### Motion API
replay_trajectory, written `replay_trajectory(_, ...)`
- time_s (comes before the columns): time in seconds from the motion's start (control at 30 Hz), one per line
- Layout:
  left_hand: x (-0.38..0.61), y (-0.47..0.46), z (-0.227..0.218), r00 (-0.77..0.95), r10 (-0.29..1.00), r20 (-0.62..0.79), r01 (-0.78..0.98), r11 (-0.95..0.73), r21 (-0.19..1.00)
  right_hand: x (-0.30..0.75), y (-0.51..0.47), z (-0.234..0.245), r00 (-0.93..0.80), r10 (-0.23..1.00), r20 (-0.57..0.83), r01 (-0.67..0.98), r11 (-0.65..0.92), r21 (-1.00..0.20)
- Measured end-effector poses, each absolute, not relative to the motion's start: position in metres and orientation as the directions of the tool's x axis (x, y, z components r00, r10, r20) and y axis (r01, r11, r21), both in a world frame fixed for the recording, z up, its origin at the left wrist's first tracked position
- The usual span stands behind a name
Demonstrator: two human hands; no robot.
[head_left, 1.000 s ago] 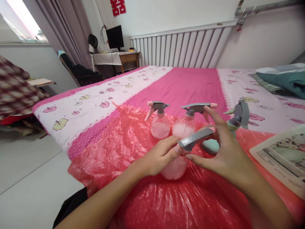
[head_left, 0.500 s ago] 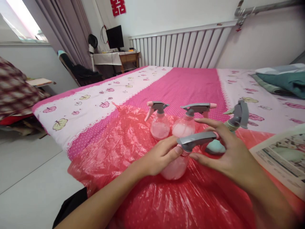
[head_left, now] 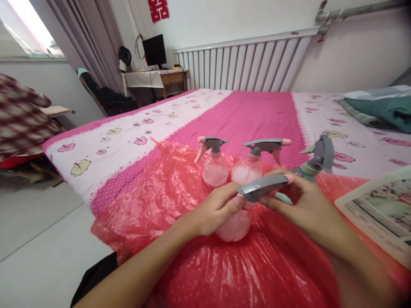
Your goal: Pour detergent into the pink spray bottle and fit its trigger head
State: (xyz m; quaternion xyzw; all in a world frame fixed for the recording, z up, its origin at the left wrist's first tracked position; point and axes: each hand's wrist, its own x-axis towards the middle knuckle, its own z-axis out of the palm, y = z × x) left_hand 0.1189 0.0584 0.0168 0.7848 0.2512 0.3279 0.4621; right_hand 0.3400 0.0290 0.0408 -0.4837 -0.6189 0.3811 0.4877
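The nearest pink spray bottle, with a grey and pink trigger head, stands on a crumpled red plastic sheet. My left hand is closed round its neck from the left side. On the right, the fingers of my right hand close on the trigger head near the pink nozzle. Just behind stand two more pink spray bottles, one to the left and one in the middle. A green spray bottle is partly hidden behind my right hand.
A printed paper sheet lies at the right. All this is on a bed with a pink and white cover; folded bedding is at the far right. At the left edge a person in a plaid shirt is beside a small table.
My right hand, spread around the trigger head before, has closed in on it. My left hand stays on the bottle's neck. The other bottles have not moved.
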Motion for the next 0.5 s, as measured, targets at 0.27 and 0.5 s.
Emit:
replay_trajectory(0.27, 0.1207, 0.0579, 0.0189, 0.654, 0.675, 0.34, 0.022, -0.467, 0.884, 0.343, 0.0284, 0.039, -0.201, 0.946, 0.254, 0.288, 0.305, -0.908)
replay_trajectory(0.5, 0.1231, 0.0572, 0.0204, 0.651, 0.662, 0.371, -0.037, -0.461, 0.887, 0.3439, 0.0272, 0.034, -0.261, 0.941, 0.217, 0.228, 0.278, -0.933)
